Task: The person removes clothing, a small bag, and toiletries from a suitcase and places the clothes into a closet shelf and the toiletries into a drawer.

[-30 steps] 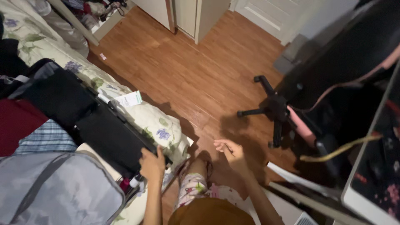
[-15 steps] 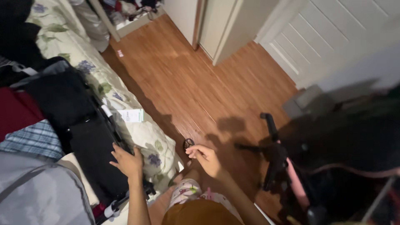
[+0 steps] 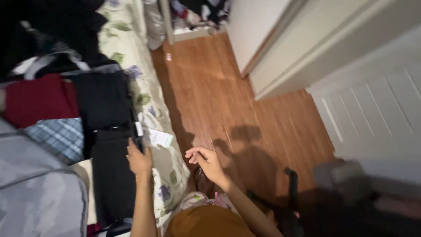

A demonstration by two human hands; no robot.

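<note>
Just at the fingertips of the left hand [image 3: 139, 160], the black rim [image 3: 137, 139] of an open case is lying along the bed's edge, and the fingers are bending up against it. The blur is hiding whether they are clasping it or only pressing on it. By my judgement the step in hand is steadying or taking hold of that rim, and any pull on it is going to call for the fingers wrapping fully over the stiff edge first.

Below those fingers, toward the wrist, a smooth black folded garment [image 3: 112, 175] is filling the case. Just right of the fingertips a small white paper card [image 3: 160, 138] is lying flat on the floral bedcover [image 3: 169, 175], a soft, quilted-looking cloth. Left of them, a plaid cloth [image 3: 59, 138], a red garment [image 3: 39, 98] and a grey bag [image 3: 39, 197] are crowding together.

The right hand [image 3: 208, 163] is hanging apart from the bed over the glossy wooden floor [image 3: 219, 87], its fingers curling loosely. I cannot tell whether they are holding anything.
</note>
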